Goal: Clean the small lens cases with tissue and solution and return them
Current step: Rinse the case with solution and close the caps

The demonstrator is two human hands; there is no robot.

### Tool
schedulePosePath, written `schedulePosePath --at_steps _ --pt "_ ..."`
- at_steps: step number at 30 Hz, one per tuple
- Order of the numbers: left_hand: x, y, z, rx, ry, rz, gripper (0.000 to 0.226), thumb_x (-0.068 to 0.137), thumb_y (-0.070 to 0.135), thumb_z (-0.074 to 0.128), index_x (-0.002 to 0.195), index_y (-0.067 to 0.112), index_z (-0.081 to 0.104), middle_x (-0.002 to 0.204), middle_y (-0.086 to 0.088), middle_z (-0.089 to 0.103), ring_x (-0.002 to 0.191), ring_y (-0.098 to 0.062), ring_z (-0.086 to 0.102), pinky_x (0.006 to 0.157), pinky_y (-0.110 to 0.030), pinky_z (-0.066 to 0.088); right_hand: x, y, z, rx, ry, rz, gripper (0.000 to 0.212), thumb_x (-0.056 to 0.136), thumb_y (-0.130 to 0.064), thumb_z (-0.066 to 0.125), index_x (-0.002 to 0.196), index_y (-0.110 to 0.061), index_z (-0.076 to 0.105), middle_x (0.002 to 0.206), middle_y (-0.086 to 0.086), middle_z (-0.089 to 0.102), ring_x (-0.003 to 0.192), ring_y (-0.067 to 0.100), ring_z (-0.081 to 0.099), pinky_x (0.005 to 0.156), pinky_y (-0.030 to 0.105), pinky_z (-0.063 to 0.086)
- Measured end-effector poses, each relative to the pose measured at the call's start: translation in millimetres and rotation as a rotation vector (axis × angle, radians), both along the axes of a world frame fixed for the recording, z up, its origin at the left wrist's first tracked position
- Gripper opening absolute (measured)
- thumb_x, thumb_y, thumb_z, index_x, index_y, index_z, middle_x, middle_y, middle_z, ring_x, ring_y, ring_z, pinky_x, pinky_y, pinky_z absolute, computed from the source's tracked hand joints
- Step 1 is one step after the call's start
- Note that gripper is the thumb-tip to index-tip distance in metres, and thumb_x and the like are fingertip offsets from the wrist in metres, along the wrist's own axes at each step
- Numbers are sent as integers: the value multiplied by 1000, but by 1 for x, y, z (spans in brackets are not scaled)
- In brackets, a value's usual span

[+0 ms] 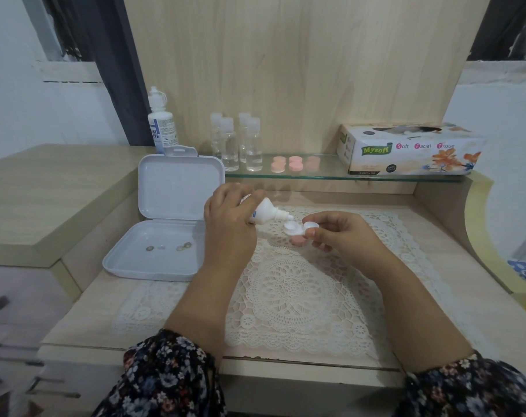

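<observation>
My left hand (228, 224) grips a small white solution bottle (266, 212), tipped sideways so its nozzle points right, just over one well of a white lens case (299, 227). My right hand (340, 233) pinches that open case at its right well, above the lace mat. Pink caps (297, 240) lie on the mat just under the case. Three more pink lens cases (291, 164) sit on the glass shelf behind. The tissue box (412, 149) stands on the shelf at the right.
An open white plastic box (165, 236) with several contact lenses in its tray lies left of my hands. A large solution bottle (162, 121) and several small clear bottles (237, 142) stand at the back. The lace mat (291, 290) covers the desk's middle.
</observation>
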State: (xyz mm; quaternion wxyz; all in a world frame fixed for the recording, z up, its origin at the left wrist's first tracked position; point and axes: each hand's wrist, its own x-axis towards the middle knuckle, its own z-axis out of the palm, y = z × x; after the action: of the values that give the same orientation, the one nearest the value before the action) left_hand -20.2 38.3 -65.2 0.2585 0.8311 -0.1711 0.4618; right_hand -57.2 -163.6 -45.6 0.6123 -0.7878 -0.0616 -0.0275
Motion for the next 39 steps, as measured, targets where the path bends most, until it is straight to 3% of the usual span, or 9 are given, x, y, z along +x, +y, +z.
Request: schedulePosePath --at_steps 7,14,31,39 --pt "1 0 0 11 7 8 53 56 -15 70 98 17 72 100 0 64 104 -21 47 85 -35 32 1 -1 -1 -15 -6 -6 16 86 -7 70 99 -16 71 76 1 72 58 4 60 57 16 47" --pt "-1 0 1 3 16 8 56 57 -15 61 101 17 71 103 0 64 106 -22 45 86 -36 32 1 -1 0 -11 1 -4 17 86 -7 70 101 -15 71 74 -2 71 59 4 60 58 16 47" --pt "0 0 0 3 27 13 59 54 -17 64 101 17 71 102 1 64 106 -21 44 86 -36 31 1 -1 -1 -18 -1 -3 14 86 -9 70 95 -19 71 68 -7 71 59 5 60 58 18 47" --pt "0 0 -1 9 36 21 59 56 -17 63 103 18 71 103 2 64 107 -21 44 87 -36 31 1 -1 0 -9 2 0 16 86 -9 70 101 -14 71 72 -4 71 59 4 60 58 17 48"
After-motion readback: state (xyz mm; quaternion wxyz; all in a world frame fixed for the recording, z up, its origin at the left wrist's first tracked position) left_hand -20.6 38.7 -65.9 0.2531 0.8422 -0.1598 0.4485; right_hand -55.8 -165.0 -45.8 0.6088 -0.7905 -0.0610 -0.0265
